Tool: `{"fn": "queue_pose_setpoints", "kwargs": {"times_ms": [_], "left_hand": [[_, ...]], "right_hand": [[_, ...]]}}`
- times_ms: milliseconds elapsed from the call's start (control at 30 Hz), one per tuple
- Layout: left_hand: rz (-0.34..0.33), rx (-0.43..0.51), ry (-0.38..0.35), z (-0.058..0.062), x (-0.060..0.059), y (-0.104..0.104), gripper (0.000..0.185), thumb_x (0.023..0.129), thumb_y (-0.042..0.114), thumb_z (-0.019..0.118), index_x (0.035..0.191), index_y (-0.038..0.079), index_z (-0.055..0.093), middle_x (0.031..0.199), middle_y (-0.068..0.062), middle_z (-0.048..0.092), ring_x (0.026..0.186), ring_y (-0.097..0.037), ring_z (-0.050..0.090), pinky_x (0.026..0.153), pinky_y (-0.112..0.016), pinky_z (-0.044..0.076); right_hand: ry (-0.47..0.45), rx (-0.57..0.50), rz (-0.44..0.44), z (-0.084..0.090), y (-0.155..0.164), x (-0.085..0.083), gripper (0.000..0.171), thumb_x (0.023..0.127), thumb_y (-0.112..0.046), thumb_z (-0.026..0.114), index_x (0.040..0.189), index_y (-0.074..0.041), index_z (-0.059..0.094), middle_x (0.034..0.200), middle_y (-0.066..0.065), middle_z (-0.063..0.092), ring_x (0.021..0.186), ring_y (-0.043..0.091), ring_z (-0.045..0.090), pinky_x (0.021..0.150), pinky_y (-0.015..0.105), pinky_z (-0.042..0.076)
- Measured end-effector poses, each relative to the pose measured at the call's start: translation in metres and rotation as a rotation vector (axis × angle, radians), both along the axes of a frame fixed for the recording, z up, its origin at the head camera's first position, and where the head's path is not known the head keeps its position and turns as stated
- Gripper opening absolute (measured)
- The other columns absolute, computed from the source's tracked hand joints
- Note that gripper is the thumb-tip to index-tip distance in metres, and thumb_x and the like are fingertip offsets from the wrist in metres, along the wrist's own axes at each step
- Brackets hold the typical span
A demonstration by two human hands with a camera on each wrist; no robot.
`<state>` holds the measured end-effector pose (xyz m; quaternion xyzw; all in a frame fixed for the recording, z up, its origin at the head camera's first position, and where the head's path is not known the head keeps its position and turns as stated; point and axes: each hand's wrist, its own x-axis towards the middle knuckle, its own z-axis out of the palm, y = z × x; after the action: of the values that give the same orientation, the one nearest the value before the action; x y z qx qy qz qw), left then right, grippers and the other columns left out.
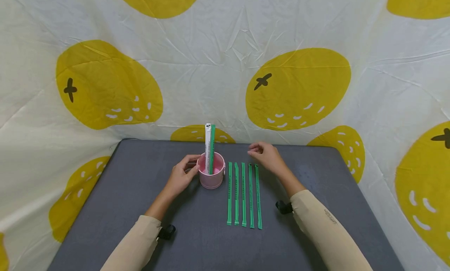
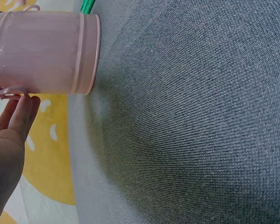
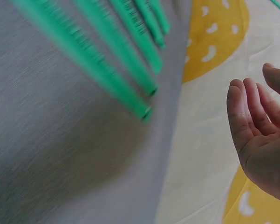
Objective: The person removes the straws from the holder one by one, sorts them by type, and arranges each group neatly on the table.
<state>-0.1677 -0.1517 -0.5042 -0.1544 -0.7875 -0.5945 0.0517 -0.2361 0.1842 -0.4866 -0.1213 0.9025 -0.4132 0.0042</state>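
A small pink bucket (image 1: 211, 181) stands upright, with a white stick packet (image 1: 208, 146) and a green stick packet (image 1: 212, 149) poking out of it. My left hand (image 1: 182, 175) holds the bucket's left side, thumb in front. In the left wrist view its fingers (image 2: 19, 116) meet the side lug of the bucket (image 2: 42, 51). Several slim green stick packets (image 1: 243, 194) with dark print lie side by side right of the bucket. Over their far ends hovers my right hand (image 1: 267, 155), holding nothing. Its fingers are loosely bent in the right wrist view (image 3: 261, 126).
The dark grey tabletop (image 1: 200, 228) runs back to a pale cloth (image 1: 218, 95) printed with large yellow fruit, hanging behind and at both sides. A black wrist camera (image 1: 166, 232) sits at my left sleeve, another wrist camera (image 1: 284, 207) at the right.
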Motion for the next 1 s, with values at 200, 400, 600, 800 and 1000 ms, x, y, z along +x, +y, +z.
{"fn": "queue_pose_setpoints", "kwargs": {"times_ms": [200, 400, 600, 800, 1000], "left_hand": [[0.007, -0.008, -0.003, -0.001, 0.000, 0.000, 0.038, 0.098, -0.004, 0.064, 0.135, -0.007, 0.060, 0.131, -0.030, 0.065, 0.119, -0.051, 0.064, 0.095, -0.041, 0.058], [0.005, -0.001, -0.018, 0.001, 0.000, -0.001, 0.038, 0.098, -0.004, 0.064, 0.135, -0.007, 0.060, 0.131, -0.030, 0.064, 0.119, -0.050, 0.064, 0.091, -0.025, 0.057], [0.006, 0.002, -0.027, 0.003, 0.001, -0.001, 0.038, 0.099, -0.003, 0.064, 0.136, -0.006, 0.059, 0.132, -0.030, 0.064, 0.120, -0.050, 0.063, 0.089, -0.020, 0.056], [0.007, -0.001, -0.026, 0.001, -0.001, 0.000, 0.037, 0.099, -0.001, 0.064, 0.136, -0.005, 0.060, 0.132, -0.028, 0.064, 0.120, -0.049, 0.063, 0.092, -0.032, 0.059], [-0.001, 0.006, -0.027, 0.002, -0.001, 0.000, 0.037, 0.099, -0.002, 0.064, 0.136, -0.006, 0.059, 0.133, -0.030, 0.063, 0.121, -0.050, 0.063, 0.093, -0.031, 0.058]], "right_hand": [[-0.002, -0.085, 0.034, 0.015, -0.031, -0.011, 0.030, 0.099, -0.026, 0.072, 0.121, -0.006, 0.070, 0.111, 0.012, 0.075, 0.100, 0.027, 0.071, 0.086, 0.044, 0.059], [-0.006, -0.144, 0.087, 0.026, -0.063, -0.018, 0.030, 0.098, -0.025, 0.073, 0.121, -0.006, 0.070, 0.112, 0.012, 0.075, 0.102, 0.027, 0.071, 0.088, 0.042, 0.059], [0.000, -0.203, 0.098, 0.024, -0.091, -0.028, 0.032, 0.097, -0.022, 0.075, 0.122, -0.003, 0.070, 0.111, 0.014, 0.076, 0.098, 0.027, 0.072, 0.085, 0.038, 0.060], [-0.019, -0.250, 0.117, 0.021, -0.106, -0.033, 0.037, 0.097, -0.019, 0.074, 0.125, 0.004, 0.067, 0.112, 0.019, 0.075, 0.098, 0.035, 0.073, 0.085, 0.041, 0.061], [-0.052, -0.308, 0.136, 0.021, -0.116, -0.034, 0.036, 0.097, -0.016, 0.074, 0.124, 0.007, 0.065, 0.113, 0.024, 0.073, 0.100, 0.040, 0.072, 0.086, 0.051, 0.061]]}}
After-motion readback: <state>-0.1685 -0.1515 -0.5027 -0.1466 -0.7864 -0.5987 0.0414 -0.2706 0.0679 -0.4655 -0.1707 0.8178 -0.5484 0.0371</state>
